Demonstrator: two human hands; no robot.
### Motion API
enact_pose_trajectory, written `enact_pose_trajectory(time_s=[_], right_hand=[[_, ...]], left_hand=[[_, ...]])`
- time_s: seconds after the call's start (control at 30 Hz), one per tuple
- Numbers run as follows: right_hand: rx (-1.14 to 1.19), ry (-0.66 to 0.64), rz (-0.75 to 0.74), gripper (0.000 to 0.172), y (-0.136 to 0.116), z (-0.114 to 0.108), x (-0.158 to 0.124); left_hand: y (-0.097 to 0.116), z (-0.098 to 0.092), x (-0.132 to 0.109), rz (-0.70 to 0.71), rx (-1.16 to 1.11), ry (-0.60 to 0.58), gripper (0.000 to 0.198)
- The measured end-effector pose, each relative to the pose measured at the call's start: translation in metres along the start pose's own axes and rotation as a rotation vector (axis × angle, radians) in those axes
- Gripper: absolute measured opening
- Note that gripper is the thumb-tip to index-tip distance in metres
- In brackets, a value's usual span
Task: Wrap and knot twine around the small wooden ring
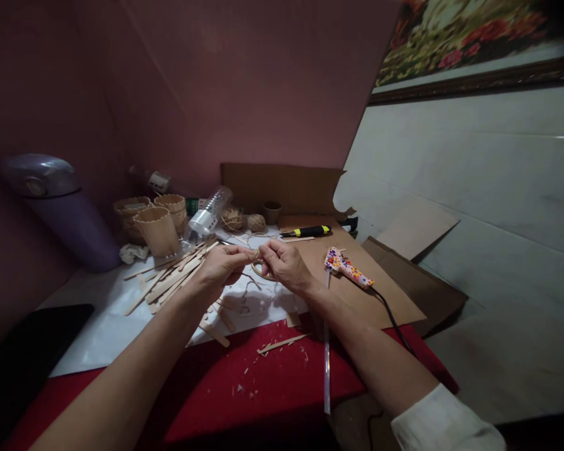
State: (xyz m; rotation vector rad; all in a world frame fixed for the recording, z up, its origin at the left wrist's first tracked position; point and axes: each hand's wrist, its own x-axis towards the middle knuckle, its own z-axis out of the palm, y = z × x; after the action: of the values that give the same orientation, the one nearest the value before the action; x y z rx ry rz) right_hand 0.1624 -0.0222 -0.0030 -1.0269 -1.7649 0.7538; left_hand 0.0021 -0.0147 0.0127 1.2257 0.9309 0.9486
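My left hand [222, 269] and my right hand [286, 264] meet above the white sheet, with thumbs and fingertips pinched close together. Something small and pale sits between the fingertips, too small to name. Just under my right hand shows part of a tan ring [262, 272], mostly covered by the fingers; whether it is held I cannot tell. Left of my left hand lies a loose pile of wooden craft sticks [178, 275]. Short dark twine pieces [252, 280] lie on the paper below. A flower-patterned glue gun [350, 269] rests right of my right hand, on cardboard.
Behind the hands are a yellow-black utility knife [310, 232], twine balls [256, 223], a small pot [272, 212], a clear plastic bottle [210, 213] and wooden cups [157, 232]. A purple tumbler [68, 213] leans left. One clear stick [327, 369] overhangs the red cloth [272, 382].
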Motion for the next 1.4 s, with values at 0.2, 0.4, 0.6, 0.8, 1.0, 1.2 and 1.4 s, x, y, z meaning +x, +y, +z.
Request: enact_pose_trajectory(time_s=[0.2,0.4,0.6,0.8,1.0,1.2,1.4], right_hand=[[-0.032,0.047,0.022,0.028,-0.001,0.002,0.000],[-0.062,0.105,-0.001,0.027,0.000,0.004,-0.001],[-0.044,0.134,-0.018,0.025,0.001,0.005,-0.001],[-0.052,0.139,-0.030,0.027,0.000,0.005,-0.002],[-0.026,0.122,0.003,0.028,0.002,0.005,-0.001],[0.184,-0.054,0.225,0.028,0.015,0.001,0.006],[-0.130,0.140,0.295,0.014,0.037,-0.011,0.015]], left_hand=[[-0.002,0.001,0.001,0.015,-0.026,-0.007,0.022],[-0.003,0.001,0.002,0.027,-0.052,-0.005,0.020],[0.003,0.003,-0.004,0.041,-0.095,-0.029,0.019],[0.001,0.002,-0.002,0.064,-0.023,-0.002,0.020],[-0.003,0.001,0.002,0.069,0.039,0.034,0.024],[0.001,0.002,0.000,0.070,0.101,0.032,0.027],[0.001,-0.001,0.001,0.055,0.116,0.050,0.024]])
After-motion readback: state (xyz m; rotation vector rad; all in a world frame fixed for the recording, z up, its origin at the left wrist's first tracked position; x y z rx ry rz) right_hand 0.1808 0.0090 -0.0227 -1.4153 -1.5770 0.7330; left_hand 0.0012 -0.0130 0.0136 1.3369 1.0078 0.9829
